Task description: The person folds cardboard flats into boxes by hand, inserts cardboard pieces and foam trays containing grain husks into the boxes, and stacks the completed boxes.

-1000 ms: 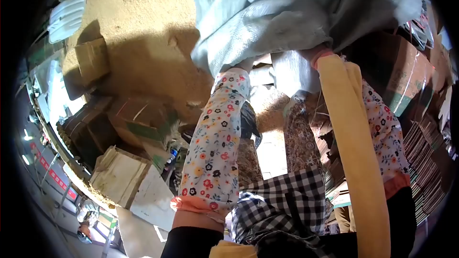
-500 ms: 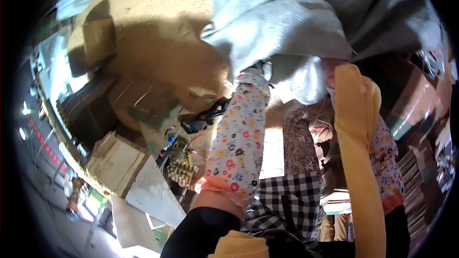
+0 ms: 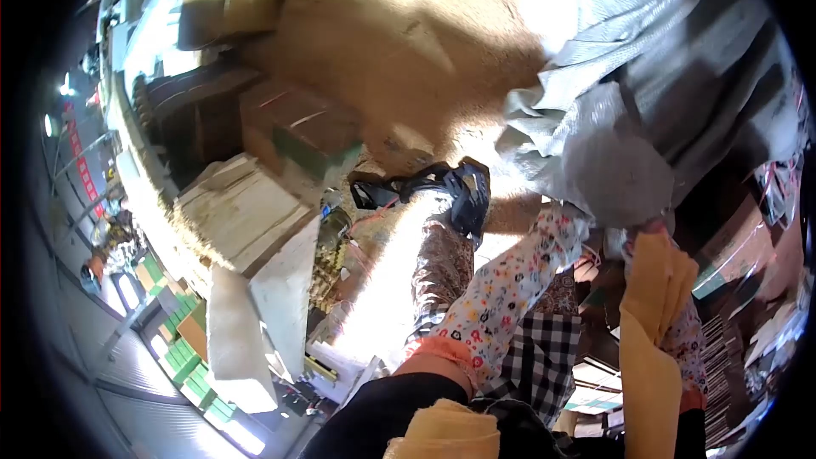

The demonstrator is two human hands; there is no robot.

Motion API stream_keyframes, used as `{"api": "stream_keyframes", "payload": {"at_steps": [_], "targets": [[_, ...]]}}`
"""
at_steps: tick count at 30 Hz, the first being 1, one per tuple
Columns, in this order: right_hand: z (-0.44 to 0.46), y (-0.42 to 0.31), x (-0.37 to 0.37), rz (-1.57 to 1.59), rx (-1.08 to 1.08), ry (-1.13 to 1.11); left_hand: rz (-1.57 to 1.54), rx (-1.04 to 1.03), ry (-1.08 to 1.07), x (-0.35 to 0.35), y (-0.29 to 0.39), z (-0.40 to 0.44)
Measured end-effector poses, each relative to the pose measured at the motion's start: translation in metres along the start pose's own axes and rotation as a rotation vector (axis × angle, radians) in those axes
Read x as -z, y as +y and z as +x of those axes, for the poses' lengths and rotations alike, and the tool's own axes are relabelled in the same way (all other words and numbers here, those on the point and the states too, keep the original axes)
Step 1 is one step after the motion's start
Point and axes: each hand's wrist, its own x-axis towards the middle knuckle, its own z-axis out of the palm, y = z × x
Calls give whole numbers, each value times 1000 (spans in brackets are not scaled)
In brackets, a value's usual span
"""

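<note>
A large grey woven sack (image 3: 620, 153), crumpled and bulging, fills the upper right of the view. My left arm, in a floral sleeve cover (image 3: 518, 276), reaches up to its lower edge. The fingers of that hand are hidden in the folds, and the sack moves along with it. My right hand (image 3: 653, 228) is closed on the sack's lower edge just to the right, only partly showing. A strip of yellow cloth (image 3: 650, 323) hangs over my right forearm.
Sandy-coloured loose material (image 3: 408, 25) covers the ground ahead. Cardboard boxes (image 3: 297, 127) and a pale board-like block (image 3: 246, 212) stand at the left. My black shoe (image 3: 466, 195) is on the floor below the sack. More cardboard (image 3: 735, 246) lies at the right.
The sack and both hands have shifted right in view, the left arm most, and the sack's near end has bunched up. The view has turned, showing more ground and my shoe.
</note>
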Motion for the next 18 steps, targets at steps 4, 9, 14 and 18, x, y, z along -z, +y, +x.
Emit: {"api": "stream_keyframes", "payload": {"at_steps": [4, 9, 14, 18], "targets": [[-11, -35, 40, 246, -19, 102, 21, -289, 181, 42, 19, -45], [-64, -104, 88, 503, -9, 167, -586, -293, 243, 122, 84, -167], [-161, -195, 132, 627, 36, 237, -1071, -269, -145, 223, 138, -272], [-261, -262, 156, 654, 155, 207, -894, -447, -376, 295, 149, -351]]}}
